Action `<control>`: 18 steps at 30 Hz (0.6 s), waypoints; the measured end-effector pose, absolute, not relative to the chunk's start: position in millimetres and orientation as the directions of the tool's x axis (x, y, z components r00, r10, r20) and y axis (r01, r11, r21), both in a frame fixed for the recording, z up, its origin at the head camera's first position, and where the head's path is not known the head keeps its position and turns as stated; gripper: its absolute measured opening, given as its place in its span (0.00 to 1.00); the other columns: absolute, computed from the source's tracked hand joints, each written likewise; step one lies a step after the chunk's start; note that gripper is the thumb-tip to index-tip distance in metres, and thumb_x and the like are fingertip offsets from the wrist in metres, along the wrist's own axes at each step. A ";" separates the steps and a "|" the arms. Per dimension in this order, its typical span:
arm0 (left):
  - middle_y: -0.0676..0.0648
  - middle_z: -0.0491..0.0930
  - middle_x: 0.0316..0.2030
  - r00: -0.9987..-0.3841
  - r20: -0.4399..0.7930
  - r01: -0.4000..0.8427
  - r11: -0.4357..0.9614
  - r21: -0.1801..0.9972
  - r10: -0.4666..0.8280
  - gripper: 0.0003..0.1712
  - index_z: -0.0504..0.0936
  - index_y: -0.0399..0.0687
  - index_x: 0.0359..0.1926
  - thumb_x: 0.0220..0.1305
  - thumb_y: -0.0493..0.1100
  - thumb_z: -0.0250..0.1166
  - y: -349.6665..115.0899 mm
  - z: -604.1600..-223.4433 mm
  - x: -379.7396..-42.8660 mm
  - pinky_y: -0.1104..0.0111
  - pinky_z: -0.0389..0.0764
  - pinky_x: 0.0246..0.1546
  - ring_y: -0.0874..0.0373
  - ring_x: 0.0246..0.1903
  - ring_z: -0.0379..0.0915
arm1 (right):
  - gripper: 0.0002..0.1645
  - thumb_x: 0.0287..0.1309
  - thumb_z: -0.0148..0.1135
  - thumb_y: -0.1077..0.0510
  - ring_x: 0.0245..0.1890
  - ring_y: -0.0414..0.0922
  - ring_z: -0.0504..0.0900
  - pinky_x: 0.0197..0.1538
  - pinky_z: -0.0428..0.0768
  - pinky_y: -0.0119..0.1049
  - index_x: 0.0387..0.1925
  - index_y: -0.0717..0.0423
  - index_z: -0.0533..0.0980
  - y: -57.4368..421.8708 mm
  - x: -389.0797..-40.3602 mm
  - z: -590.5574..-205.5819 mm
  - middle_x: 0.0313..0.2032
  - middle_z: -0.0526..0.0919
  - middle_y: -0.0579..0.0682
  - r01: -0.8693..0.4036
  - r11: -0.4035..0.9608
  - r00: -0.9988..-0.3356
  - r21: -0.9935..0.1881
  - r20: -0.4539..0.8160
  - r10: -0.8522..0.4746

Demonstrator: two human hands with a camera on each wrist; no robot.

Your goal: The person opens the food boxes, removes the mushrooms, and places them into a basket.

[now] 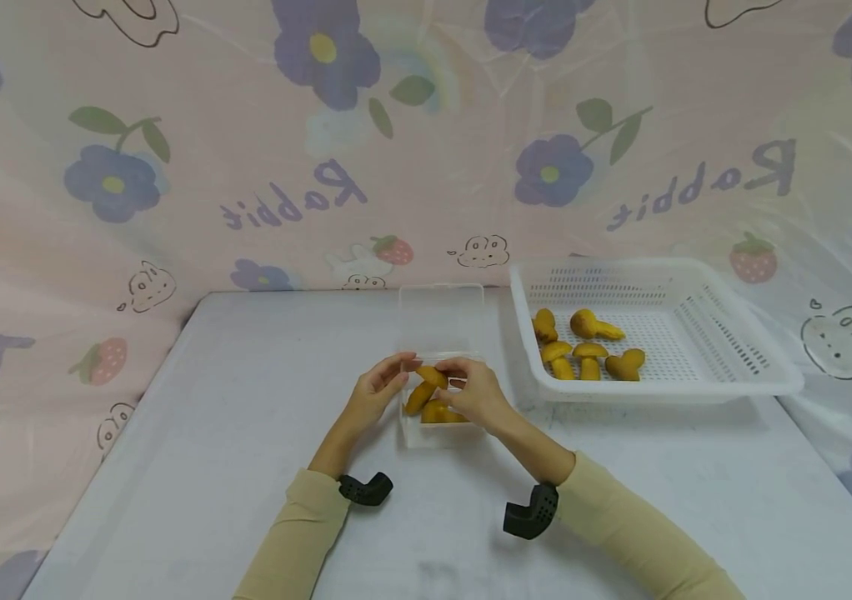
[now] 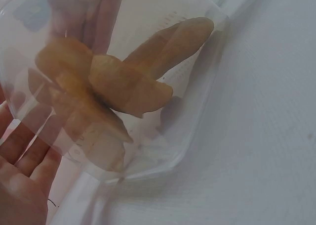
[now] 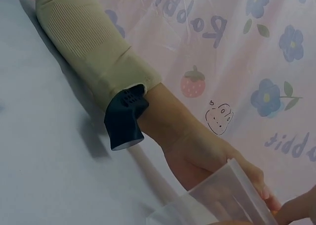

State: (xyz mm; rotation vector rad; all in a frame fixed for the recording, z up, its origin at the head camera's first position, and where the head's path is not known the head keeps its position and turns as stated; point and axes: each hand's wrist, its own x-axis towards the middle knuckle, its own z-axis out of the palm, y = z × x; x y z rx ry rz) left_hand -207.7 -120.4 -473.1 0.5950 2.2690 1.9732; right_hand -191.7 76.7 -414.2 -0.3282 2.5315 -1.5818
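A clear plastic box [image 1: 414, 436] with a raised lid [image 1: 441, 317] stands mid-table, holding several yellow-brown mushrooms. My left hand [image 1: 375, 390] grips the box's left rim; in the left wrist view its fingers [image 2: 34, 151] lie along the transparent wall. From the right, my right hand [image 1: 480, 394] reaches into the box and pinches the upper mushroom [image 1: 432, 377]. Another mushroom [image 1: 418, 398] leans at the left side, and one more [image 1: 439, 413] lies at the front. In the right wrist view the translucent plastic [image 3: 217, 195] partly covers the right hand [image 3: 207, 156].
A white perforated basket [image 1: 696, 387] stands to the right with several mushrooms [image 1: 589, 360] in its left part. Behind the white table [image 1: 261, 350] hangs a patterned curtain [image 1: 426, 167]. Black wrist devices [image 1: 531, 511] sit near both sleeve cuffs.
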 end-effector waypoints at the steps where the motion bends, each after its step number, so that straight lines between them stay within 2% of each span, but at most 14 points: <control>1: 0.34 0.72 0.63 -0.922 0.192 0.237 0.097 0.967 0.337 0.24 0.67 0.39 0.66 0.74 0.43 0.50 -120.4 -473.4 -207.9 0.50 0.58 0.73 0.45 0.70 0.61 | 0.23 0.52 0.64 0.72 0.56 0.58 0.80 0.62 0.78 0.48 0.52 0.70 0.75 76.6 -192.2 -414.7 0.53 0.80 0.64 -0.109 0.419 -0.967 -0.902 -0.002 -0.256; 11: 0.34 0.73 0.63 -0.921 0.196 0.237 0.084 0.968 0.336 0.23 0.67 0.41 0.66 0.74 0.43 0.50 -121.2 -472.2 -206.8 0.49 0.56 0.74 0.44 0.71 0.59 | 0.23 0.49 0.65 0.74 0.49 0.58 0.82 0.57 0.81 0.48 0.50 0.71 0.77 74.0 -192.7 -415.4 0.51 0.82 0.65 -0.156 0.426 -0.967 -0.891 0.050 -0.249; 18: 0.33 0.72 0.63 -0.920 0.191 0.227 0.065 0.972 0.343 0.23 0.67 0.41 0.66 0.74 0.42 0.50 -120.9 -473.0 -207.2 0.49 0.55 0.75 0.44 0.71 0.59 | 0.20 0.49 0.65 0.74 0.50 0.59 0.83 0.57 0.82 0.48 0.47 0.71 0.78 74.0 -188.2 -413.4 0.48 0.83 0.65 -0.178 0.446 -0.964 -0.877 0.065 -0.257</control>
